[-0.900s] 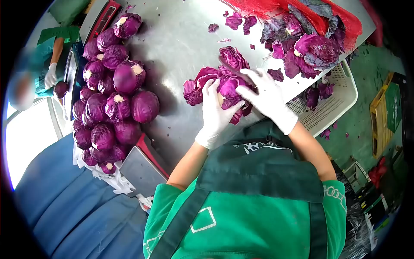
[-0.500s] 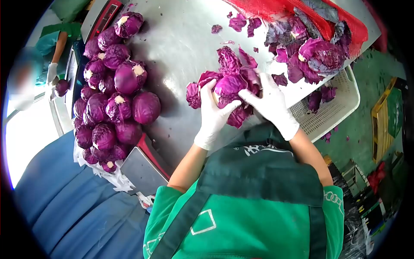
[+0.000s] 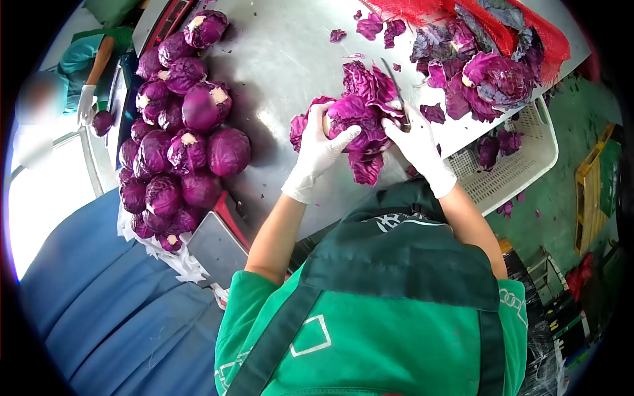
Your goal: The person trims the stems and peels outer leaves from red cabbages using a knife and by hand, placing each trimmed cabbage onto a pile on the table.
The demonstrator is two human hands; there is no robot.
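Observation:
A red cabbage (image 3: 353, 119) with loose outer leaves spread round it is between my two hands over the metal table. My gloved left hand (image 3: 319, 155) grips its left side, the thumb lying across the front. On the other side my gloved right hand (image 3: 421, 146) is closed round a knife (image 3: 391, 78), whose thin dark blade points up and away past the leaves. The right thumb and fingers also press on the cabbage's leaves; the knife's handle is hidden in the hand.
Several trimmed red cabbages (image 3: 153, 155) are piled at the left beside a scale (image 3: 164, 26). Loose leaves and a red mesh bag (image 3: 551, 56) lie at the right, above a white crate (image 3: 545, 155). A co-worker's gloved hand (image 3: 86, 105) is at far left, near a cabbage.
The cabbage has turned slightly and its leaves have shifted. My right hand has rotated, so the knife blade now shows. The co-worker's hand has moved slightly; the whole view has shifted a little.

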